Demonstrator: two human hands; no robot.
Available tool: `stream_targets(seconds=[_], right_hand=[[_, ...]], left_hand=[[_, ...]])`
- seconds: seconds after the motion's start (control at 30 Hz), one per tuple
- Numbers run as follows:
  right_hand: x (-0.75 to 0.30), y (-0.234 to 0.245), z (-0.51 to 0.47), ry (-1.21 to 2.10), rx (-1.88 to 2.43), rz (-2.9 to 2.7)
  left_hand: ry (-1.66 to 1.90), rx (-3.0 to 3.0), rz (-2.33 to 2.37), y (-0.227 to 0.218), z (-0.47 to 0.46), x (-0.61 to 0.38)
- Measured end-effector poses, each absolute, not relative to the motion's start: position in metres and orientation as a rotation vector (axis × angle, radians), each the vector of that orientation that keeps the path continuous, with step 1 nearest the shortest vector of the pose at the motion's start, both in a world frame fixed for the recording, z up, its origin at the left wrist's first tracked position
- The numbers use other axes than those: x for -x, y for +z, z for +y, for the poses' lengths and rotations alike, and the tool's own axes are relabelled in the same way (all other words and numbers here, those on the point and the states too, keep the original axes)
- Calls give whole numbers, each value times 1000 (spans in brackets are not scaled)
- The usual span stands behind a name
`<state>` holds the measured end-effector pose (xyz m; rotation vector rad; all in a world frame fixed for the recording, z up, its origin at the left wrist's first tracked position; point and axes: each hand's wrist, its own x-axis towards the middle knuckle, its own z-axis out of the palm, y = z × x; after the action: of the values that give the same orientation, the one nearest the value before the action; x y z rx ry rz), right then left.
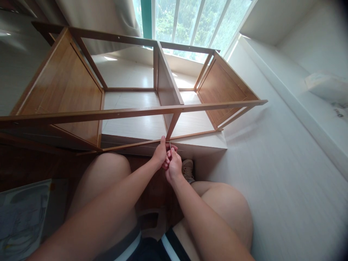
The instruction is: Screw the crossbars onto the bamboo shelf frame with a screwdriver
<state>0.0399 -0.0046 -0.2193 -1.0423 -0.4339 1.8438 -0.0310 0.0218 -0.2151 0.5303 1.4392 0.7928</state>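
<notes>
Daylight floods through a barred window (190, 21), well beyond both hands, and a curtain (103, 18) hangs to its left; out to the right of the hands runs a pale wall (280, 145). Straight ahead of them stands the wooden frame (122, 111), long and open, a pale ledge (130, 127) showing through it; one brown side panel (65, 76) sits far left of the hands, another off to the right, and a divider panel (166, 79) rises between.

Now the close work: the left hand (161, 154) is curled, thumb on the lower rail (133, 145) beside the foot of a short upright (173, 125), fingers bent underneath; just to its right, the right hand (174, 166) is nearly closed, pinching a thin metal rod (170, 145) that points up at that joint; whether its tip is seated, I cannot tell. Below the right hand, a shoe (187, 169) peeks out.
</notes>
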Motion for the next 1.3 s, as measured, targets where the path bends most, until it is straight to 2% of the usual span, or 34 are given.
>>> stream_targets(seconds=[0.37,0.63,1.13,1.3], right_hand=[[-42,-236,-3,1576,1218,-753],[-49,-230,1,1400,1304,-897],[-52,-215,7,2014,1083,-420],[-54,-212,7,2092,1007,-307]], left_hand=[[983,-539,1319,-226,22,29],[1055,-549,1289,-227,25,29],[905,-499,1362,-220,22,30],[911,-504,1384,-221,22,31]])
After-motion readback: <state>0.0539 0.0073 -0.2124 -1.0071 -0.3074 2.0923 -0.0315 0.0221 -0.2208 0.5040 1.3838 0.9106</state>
